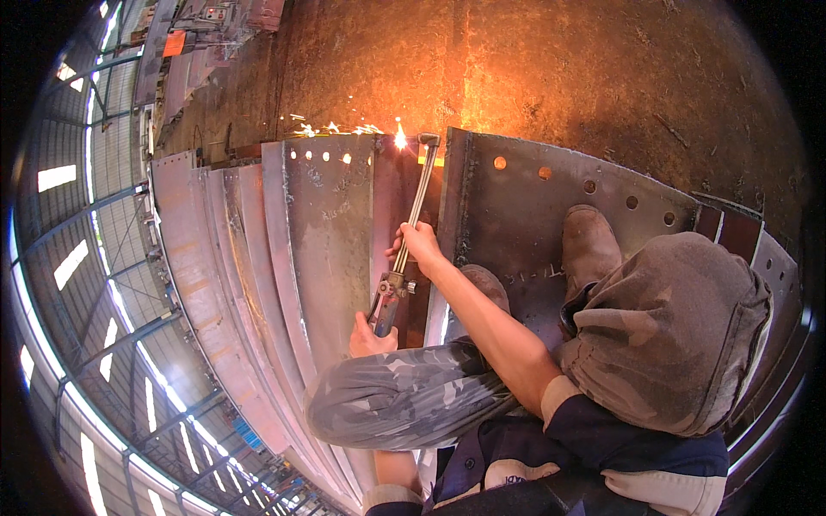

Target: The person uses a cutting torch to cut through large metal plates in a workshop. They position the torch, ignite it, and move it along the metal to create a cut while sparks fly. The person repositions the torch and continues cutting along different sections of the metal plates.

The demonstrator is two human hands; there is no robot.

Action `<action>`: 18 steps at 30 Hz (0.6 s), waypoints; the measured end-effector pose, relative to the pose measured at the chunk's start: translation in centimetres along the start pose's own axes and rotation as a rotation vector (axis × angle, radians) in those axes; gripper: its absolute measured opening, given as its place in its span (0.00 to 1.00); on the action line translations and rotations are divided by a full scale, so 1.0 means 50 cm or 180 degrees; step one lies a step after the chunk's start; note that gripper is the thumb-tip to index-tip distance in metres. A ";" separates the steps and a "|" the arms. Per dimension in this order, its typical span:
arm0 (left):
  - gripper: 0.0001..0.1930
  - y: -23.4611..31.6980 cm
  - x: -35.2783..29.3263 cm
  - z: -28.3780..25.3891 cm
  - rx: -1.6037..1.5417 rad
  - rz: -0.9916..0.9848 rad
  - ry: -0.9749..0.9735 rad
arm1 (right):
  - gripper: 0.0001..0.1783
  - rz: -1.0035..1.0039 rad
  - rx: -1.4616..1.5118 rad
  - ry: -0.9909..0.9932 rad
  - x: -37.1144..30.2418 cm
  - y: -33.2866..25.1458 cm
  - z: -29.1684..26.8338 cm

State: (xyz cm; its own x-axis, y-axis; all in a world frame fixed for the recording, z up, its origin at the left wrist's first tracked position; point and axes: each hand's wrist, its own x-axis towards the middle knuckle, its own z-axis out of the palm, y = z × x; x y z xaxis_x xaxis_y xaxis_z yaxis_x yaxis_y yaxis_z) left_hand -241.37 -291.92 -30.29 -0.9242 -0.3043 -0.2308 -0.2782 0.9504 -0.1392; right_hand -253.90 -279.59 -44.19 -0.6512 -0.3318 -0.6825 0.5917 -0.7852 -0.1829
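A long metal cutting torch (416,203) slants up and away from me, its angled head over the edge of the steel plates. My left hand (372,337) is closed round the torch's handle, below the valve knobs. Farther up, my right hand (417,244) has its fingers wrapped round the slim tubes. Just left of the torch head, a bright glowing spot (401,139) throws sparks to the left. Beside it, a steel plate (331,224) carries a row of round holes near its far edge. My left forearm is partly hidden behind my knee.
My boot (590,249) rests on another steel plate (508,206) with round holes, to the right. Several long steel pieces (194,249) lie side by side at left. Beyond the plates' far edge spreads a rusty brown surface (602,77), lit orange near the flame.
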 end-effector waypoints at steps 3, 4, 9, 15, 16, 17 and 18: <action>0.26 0.003 -0.003 -0.001 -0.0009 -0.0044 -0.0010 | 0.09 -0.0004 -0.0039 0.0015 -0.002 -0.001 0.000; 0.25 0.003 -0.004 -0.001 -0.0067 -0.0025 0.0008 | 0.09 0.0029 -0.0068 0.0056 -0.002 -0.001 0.000; 0.26 0.001 -0.006 0.001 -0.0026 0.0099 0.0139 | 0.09 0.0003 0.0015 -0.0033 -0.002 0.000 -0.001; 0.26 0.000 -0.007 -0.002 -0.0110 0.0138 0.0111 | 0.09 0.0007 0.0017 -0.0032 -0.003 0.002 -0.002; 0.26 0.001 -0.007 -0.003 -0.0167 0.0159 0.0088 | 0.09 0.0041 -0.0014 0.0007 -0.004 0.002 -0.002; 0.26 0.003 -0.008 -0.005 -0.0103 0.0159 0.0100 | 0.09 -0.0003 -0.0013 -0.0041 -0.005 0.001 -0.002; 0.26 0.004 -0.009 -0.007 -0.0098 0.0162 0.0096 | 0.09 -0.0008 -0.0025 -0.0050 -0.006 0.000 -0.002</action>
State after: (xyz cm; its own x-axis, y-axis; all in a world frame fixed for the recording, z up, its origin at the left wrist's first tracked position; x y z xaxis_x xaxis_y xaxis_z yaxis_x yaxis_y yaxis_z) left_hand -241.11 -291.59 -29.90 -0.9447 -0.2538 -0.2076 -0.2381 0.9663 -0.0981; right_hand -253.69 -279.44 -44.05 -0.6601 -0.3380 -0.6708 0.5937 -0.7818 -0.1903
